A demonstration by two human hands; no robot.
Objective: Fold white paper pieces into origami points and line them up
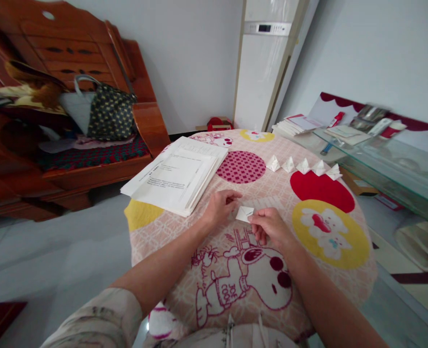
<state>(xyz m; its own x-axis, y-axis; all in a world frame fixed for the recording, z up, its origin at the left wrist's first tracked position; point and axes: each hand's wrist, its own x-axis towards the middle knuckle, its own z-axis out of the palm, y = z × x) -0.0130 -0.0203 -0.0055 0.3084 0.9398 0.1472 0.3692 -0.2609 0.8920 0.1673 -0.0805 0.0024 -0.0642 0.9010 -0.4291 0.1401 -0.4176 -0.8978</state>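
A small white square of folded paper (244,213) with crease lines is held over the round table. My right hand (271,224) pinches its right edge between thumb and fingers. On the other side of the paper, my left hand (221,208) is loosely bent with its fingers apart, close to the paper but not on it. Several folded paper pieces with pointed tops (303,166) stand in a row toward the back right. Left of my hands lies a thick stack of printed paper sheets (173,174).
A patterned cloth (214,261) covers the table. At the right, a glass shelf unit (391,164) stands close to the table and carries papers and small items. A wooden bench (72,43) with a dotted bag (112,112) is at the left. A white tall cabinet unit (260,67) stands behind.
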